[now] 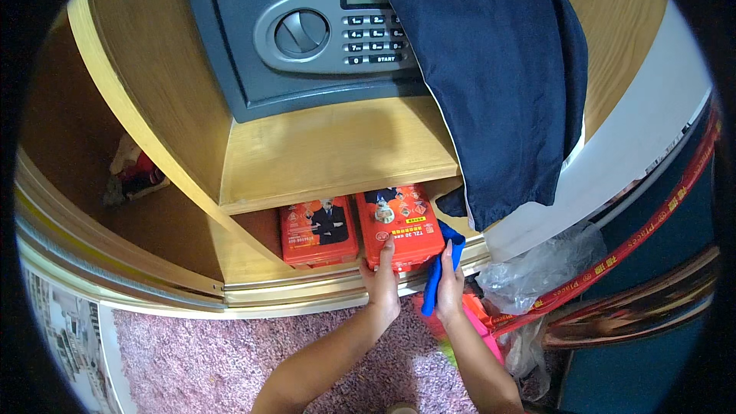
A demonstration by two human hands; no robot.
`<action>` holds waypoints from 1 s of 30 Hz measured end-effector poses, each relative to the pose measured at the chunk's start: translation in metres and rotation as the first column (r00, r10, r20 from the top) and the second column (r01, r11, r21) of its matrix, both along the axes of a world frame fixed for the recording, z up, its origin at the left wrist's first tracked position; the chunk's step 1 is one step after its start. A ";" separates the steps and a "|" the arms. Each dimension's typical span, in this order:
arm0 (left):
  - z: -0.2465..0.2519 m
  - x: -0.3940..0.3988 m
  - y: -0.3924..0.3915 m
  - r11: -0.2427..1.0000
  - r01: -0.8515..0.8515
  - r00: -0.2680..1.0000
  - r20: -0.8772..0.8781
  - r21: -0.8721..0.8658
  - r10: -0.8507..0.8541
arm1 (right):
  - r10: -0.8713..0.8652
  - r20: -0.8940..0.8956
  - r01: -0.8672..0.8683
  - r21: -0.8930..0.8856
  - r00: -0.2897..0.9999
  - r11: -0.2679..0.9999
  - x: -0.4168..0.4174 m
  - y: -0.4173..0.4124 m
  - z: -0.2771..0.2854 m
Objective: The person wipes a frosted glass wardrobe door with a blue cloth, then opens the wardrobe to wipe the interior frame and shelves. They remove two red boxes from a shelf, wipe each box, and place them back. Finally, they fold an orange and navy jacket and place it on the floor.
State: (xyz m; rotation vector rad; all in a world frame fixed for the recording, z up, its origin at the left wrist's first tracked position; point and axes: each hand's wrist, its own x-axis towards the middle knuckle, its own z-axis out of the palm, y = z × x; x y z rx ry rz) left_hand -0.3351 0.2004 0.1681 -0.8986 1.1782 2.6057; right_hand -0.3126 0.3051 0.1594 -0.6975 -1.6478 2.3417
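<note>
A red box with printed pictures and writing lies on the lower level of a wooden cabinet, its near end at the front edge. My left hand grips its near left corner, thumb on top. A folded blue cloth is in my right hand, at the box's right side. Whether the cloth touches the box, I cannot tell. To the left sits a second red box, printed with a figure in a suit. Both boxes are partly beneath the wooden shelf.
A grey safe with dial and keypad stands on the shelf. Dark blue fabric hangs down over its right side. Clear plastic and a red printed ribbon are at right. Sliding-door tracks border the purple shaggy carpet.
</note>
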 end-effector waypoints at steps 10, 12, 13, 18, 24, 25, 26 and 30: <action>-0.056 -0.030 0.012 0.976 0.040 0.998 0.046 -0.212 -0.031 | -0.061 -0.105 0.035 -0.233 0.993 0.972 -0.040 -0.010 -0.008; -0.060 -0.034 0.017 0.984 -0.070 0.997 0.012 -0.166 0.073 | -0.065 -0.095 0.044 -0.215 0.993 0.976 -0.045 -0.013 -0.009; -0.060 -0.036 0.018 0.982 -0.122 0.992 -0.007 -0.141 0.122 | -0.068 -0.091 0.048 -0.204 0.994 0.978 -0.048 -0.015 -0.009; -0.017 -0.015 0.012 0.999 -0.019 0.999 0.034 0.045 0.017 | -0.078 -0.038 0.077 -0.035 0.996 0.996 -0.054 -0.017 -0.013; -0.009 0.045 -0.024 0.966 0.117 0.936 -0.299 -0.230 -0.184 | -0.116 -0.046 0.121 0.130 0.992 0.984 -0.034 -0.028 -0.005; -0.005 0.053 -0.032 0.953 0.088 0.916 -0.352 -0.289 -0.191 | -0.122 -0.059 0.131 0.180 0.991 0.975 -0.027 -0.030 -0.003; -0.004 0.058 -0.046 0.897 0.029 0.853 -0.458 -0.441 -0.252 | -0.131 -0.075 0.146 0.244 0.988 0.959 -0.017 -0.032 -0.003; 0.022 0.045 -0.097 0.010 -0.335 0.740 -0.270 -0.942 -0.616 | -0.102 -0.105 0.130 0.305 0.989 0.944 0.005 -0.046 -0.013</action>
